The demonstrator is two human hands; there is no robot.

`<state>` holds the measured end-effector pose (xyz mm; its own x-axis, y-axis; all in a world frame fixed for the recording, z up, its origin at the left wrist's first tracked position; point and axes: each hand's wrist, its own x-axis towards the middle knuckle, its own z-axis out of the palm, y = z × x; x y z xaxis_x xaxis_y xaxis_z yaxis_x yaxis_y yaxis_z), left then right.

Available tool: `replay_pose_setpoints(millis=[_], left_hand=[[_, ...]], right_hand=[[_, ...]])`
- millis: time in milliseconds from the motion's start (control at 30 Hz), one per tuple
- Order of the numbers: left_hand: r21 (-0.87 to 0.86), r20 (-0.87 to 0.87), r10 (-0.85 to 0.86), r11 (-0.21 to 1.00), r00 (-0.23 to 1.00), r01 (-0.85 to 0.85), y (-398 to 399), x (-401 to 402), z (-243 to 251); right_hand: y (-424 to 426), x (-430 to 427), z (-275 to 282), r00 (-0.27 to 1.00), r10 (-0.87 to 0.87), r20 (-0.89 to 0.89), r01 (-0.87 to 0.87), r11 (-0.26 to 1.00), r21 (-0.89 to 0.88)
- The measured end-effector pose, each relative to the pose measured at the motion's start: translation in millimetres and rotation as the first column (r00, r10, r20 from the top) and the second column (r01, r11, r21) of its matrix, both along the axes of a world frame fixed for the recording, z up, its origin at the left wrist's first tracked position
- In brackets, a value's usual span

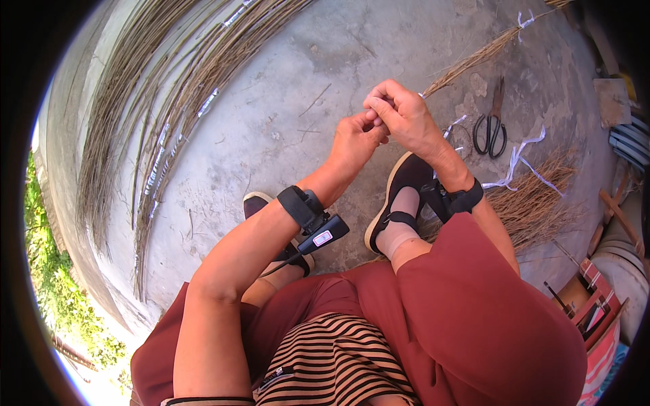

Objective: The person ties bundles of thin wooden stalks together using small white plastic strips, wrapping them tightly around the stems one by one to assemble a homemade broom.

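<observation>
My left hand [358, 136] and my right hand [403, 115] meet above the concrete floor, fingertips pinched together. Whatever is between the fingers is too small or hidden to make out. A thin bundle of brown twigs [469, 60] runs from the upper right down to the back of my right hand. White plastic strip [526, 23] is wound round this bundle farther up, and a bit of white shows where it meets my hand. Whether my right hand grips the bundle is hidden. Black-handled scissors [490, 133] lie on the floor to the right of my right hand.
Long bundles of thin twigs [203, 76], several bound with white strip, lie along the left. Loose white plastic strips [515, 160] rest on a brushy twig heap [533, 203] at right. A dark shoe [406, 177] is below my right hand. A red wooden frame [602, 294] stands lower right.
</observation>
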<state>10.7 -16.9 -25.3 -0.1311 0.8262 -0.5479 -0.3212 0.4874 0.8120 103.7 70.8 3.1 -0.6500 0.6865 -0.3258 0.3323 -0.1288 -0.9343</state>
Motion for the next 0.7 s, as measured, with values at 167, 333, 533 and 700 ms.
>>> replay_pose_setpoints(millis=[167,333,533,700], left_hand=[[-0.105,0.167,0.051,0.994,0.985,-0.034,3,-9,6],[-0.198,0.156,0.109,0.977,0.982,-0.077,12,-8,14],[-0.176,0.075,0.124,0.978,0.989,-0.109,12,-4,17],[-0.176,0.048,0.092,0.981,0.995,-0.082,8,-2,13]], right_hand=[[-9,-1,8,0.999,0.052,-0.013,-0.047,0.966,0.256],[-28,21,-3,0.946,-0.318,-0.066,0.322,0.893,0.315],[-41,39,-9,0.79,-0.591,0.165,0.582,0.636,-0.507],[-35,45,-24,0.774,-0.611,0.166,0.507,0.443,-0.739]])
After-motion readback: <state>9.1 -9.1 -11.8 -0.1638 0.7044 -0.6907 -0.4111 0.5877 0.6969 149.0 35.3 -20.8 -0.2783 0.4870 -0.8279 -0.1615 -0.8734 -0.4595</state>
